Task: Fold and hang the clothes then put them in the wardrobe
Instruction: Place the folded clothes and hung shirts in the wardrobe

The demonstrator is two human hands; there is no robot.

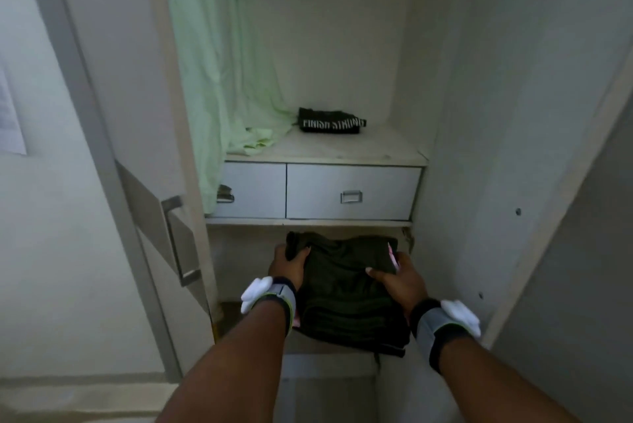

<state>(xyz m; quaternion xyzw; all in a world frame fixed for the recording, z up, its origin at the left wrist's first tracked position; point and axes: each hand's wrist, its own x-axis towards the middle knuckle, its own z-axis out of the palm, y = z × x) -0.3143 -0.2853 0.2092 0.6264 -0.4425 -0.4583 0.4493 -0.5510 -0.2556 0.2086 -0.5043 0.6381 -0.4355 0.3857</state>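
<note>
Both hands, left hand (287,265) and right hand (400,277), grip the folded dark garment (346,289) at the wardrobe's lower shelf (239,261), so it looks like placing, with release next.

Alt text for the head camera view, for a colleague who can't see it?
The left hand and right hand grip a folded dark green garment at the lower shelf of the open wardrobe, below two drawers. Above, a folded black shirt lies beside a hanging pale green cloth.
</note>
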